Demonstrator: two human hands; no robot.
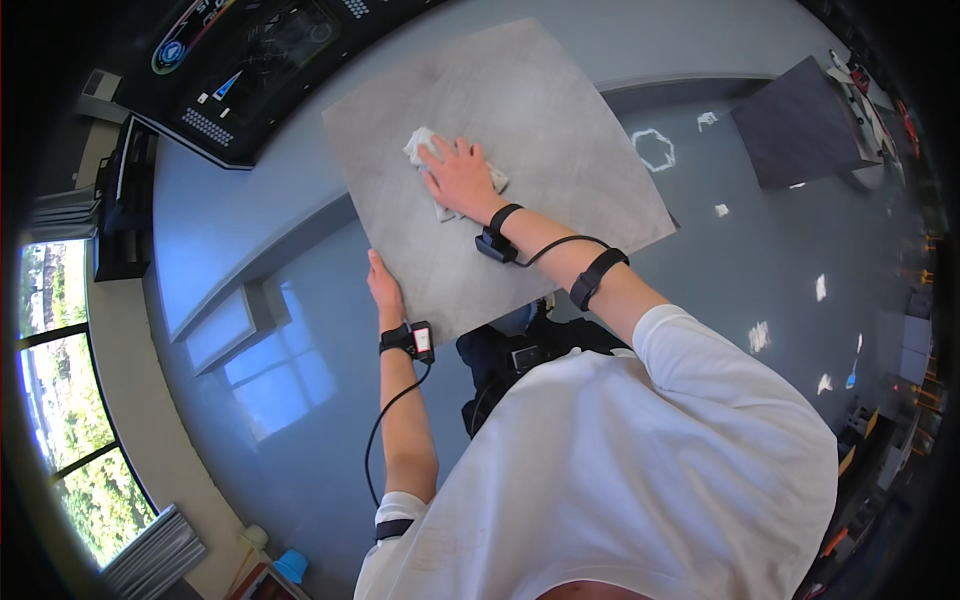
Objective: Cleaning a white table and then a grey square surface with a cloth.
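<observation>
My right hand [463, 178] presses a crumpled white cloth [421, 139] flat against a square grey panel [525, 90], its fingers spread over the cloth. At the panel's near left edge, my left hand [385, 283] grips the side. Its thumb shows outside the edge, while the other fingers are hidden, apparently beneath the panel. What supports the panel from below cannot be seen. Each wrist wears a black strap with a small cabled device.
A black machine cabinet [255, 71] stands beyond the panel at upper left, on a raised pale platform [217, 217]. A dark grey box-like stand [795, 127] is at right. Windows [67, 390] line the left wall, and a blue bucket [291, 565] sits at lower left.
</observation>
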